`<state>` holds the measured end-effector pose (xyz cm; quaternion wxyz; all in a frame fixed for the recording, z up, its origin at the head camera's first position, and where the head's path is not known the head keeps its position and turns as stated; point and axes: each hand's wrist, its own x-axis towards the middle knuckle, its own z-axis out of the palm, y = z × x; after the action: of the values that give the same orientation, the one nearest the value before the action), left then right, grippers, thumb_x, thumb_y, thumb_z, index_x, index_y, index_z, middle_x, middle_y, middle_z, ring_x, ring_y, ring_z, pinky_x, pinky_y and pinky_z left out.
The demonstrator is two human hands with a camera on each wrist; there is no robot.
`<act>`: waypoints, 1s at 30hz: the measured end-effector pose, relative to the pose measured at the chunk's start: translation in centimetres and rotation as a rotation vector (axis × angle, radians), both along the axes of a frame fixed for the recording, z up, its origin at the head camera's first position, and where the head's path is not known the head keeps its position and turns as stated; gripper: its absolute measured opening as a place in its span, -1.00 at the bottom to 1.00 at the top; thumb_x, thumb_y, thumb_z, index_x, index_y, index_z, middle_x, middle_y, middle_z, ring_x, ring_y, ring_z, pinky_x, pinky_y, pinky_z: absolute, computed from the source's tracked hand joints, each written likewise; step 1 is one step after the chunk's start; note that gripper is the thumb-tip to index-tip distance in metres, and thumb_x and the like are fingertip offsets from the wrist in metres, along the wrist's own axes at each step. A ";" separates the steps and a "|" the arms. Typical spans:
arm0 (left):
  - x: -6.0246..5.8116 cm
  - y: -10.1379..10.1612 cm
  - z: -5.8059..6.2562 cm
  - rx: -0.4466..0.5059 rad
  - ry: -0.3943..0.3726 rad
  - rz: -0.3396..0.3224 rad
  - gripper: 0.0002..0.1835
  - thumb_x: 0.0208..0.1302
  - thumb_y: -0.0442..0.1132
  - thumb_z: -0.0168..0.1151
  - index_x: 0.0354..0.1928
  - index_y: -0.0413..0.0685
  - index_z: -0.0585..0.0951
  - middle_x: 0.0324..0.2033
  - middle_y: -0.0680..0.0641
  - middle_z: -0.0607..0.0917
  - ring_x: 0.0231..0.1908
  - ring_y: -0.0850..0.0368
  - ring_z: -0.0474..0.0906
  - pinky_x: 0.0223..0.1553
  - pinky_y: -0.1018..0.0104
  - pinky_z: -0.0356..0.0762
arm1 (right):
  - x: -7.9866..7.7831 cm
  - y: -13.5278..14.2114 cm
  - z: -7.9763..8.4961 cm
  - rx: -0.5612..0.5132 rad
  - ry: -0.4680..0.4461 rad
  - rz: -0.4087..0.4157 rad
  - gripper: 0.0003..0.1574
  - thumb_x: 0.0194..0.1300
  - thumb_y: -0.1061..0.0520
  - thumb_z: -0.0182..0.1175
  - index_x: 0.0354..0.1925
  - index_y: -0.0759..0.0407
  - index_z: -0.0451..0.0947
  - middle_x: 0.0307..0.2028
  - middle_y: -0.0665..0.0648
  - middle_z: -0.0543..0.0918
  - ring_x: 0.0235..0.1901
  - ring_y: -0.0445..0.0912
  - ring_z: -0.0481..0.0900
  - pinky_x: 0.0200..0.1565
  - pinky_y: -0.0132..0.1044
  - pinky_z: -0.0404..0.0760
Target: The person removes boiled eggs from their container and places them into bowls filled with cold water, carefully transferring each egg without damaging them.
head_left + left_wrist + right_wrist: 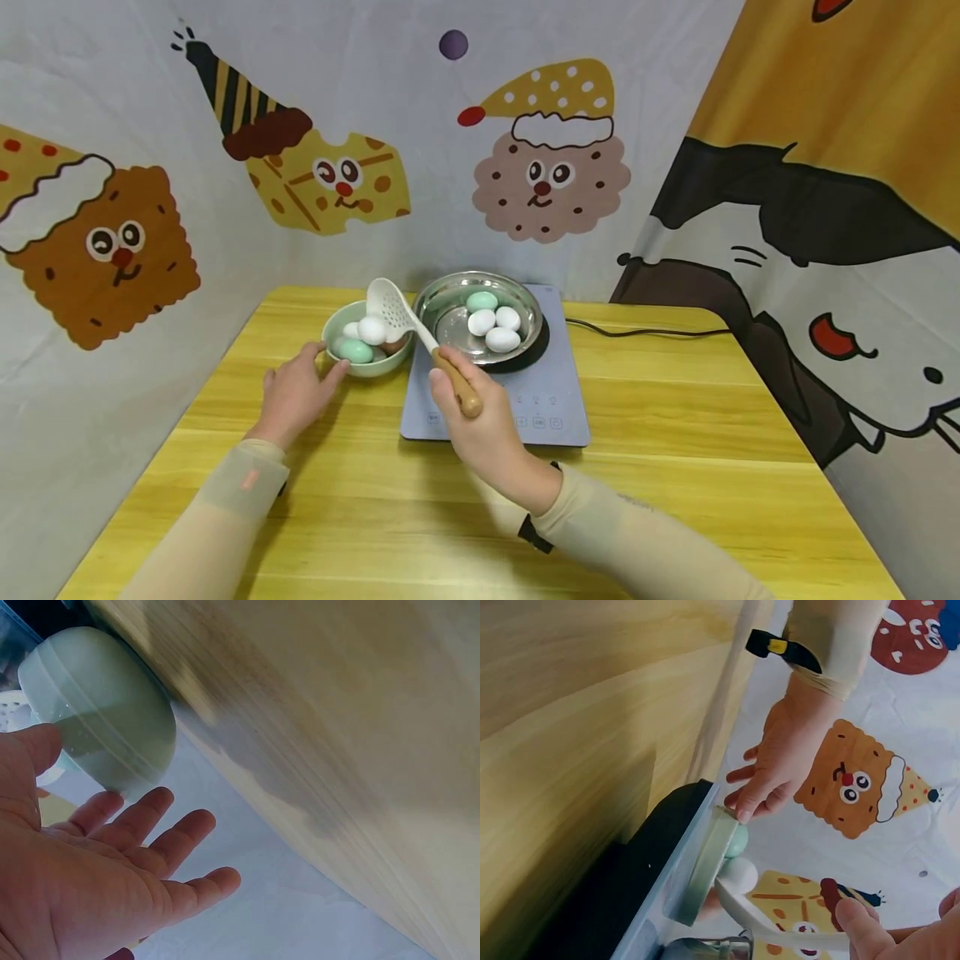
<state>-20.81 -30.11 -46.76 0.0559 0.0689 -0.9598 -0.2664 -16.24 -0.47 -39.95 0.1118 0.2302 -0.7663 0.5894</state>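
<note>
A white slotted spoon [387, 303] with a wooden handle is in my right hand [486, 427], which grips the handle. Its perforated head is tilted over the pale green bowl [377, 367], right beside a white egg [372, 330]. More eggs lie in that bowl, including a green egg [356, 351] and a brown one partly hidden by the spoon. With fingers spread and thumb at the rim, my left hand [295, 398] touches the bowl's left side; the left wrist view shows fingertips [157, 799] against its wall. A steel pan [452, 323] holds one green egg [482, 301] and several white eggs [502, 339].
Under the pan is a grey induction cooker [558, 367], with the bowl close by its left edge. A black cord [645, 333] runs right from the cooker across the wooden table [675, 433]. A cartoon-printed cloth [442, 183] hangs behind the table.
</note>
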 end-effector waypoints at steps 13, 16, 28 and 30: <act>0.2 0.3 0.1 0.013 -0.011 -0.011 -0.21 0.65 0.22 0.05 0.57 -0.29 0.30 0.40 -0.49 0.52 0.36 -0.57 0.47 0.42 -0.65 0.00 | 1.1 -0.2 -0.2 0.458 0.509 -0.006 -0.46 0.42 0.18 0.29 0.29 0.38 0.61 0.07 0.26 0.81 0.03 0.05 0.79 0.10 -0.18 0.79; 0.1 0.3 0.1 0.012 -0.013 -0.007 -0.21 0.65 0.21 0.05 0.57 -0.30 0.30 0.40 -0.49 0.52 0.35 -0.57 0.47 0.42 -0.64 0.00 | 1.1 -0.3 -0.4 0.480 0.568 -0.004 -0.46 0.42 0.17 0.30 0.29 0.38 0.59 0.06 0.27 0.81 -0.01 0.04 0.79 0.08 -0.24 0.79; 0.2 0.1 -0.2 0.026 -0.007 -0.005 -0.19 0.64 0.23 0.04 0.56 -0.30 0.30 0.38 -0.48 0.55 0.35 -0.55 0.49 0.40 -0.63 0.02 | 0.0 4.3 2.1 0.383 0.755 -0.137 -0.46 0.64 0.06 0.09 0.28 0.48 0.59 0.01 0.36 0.80 -0.08 0.14 0.78 0.00 -0.14 0.82; 0.2 -0.1 -0.2 0.025 0.001 -0.007 -0.19 0.64 0.24 0.03 0.56 -0.30 0.30 0.38 -0.49 0.55 0.35 -0.55 0.49 0.40 -0.63 0.02 | -0.6 6.1 2.5 0.378 0.816 -0.159 -0.43 0.67 0.04 0.03 0.24 0.51 0.61 -0.05 0.39 0.80 -0.13 0.17 0.79 -0.06 -0.11 0.84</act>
<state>-20.66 -30.16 -46.96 0.0548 0.0662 -0.9566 -0.2784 -16.84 5.62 -37.43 0.4056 0.4004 -0.7689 0.2898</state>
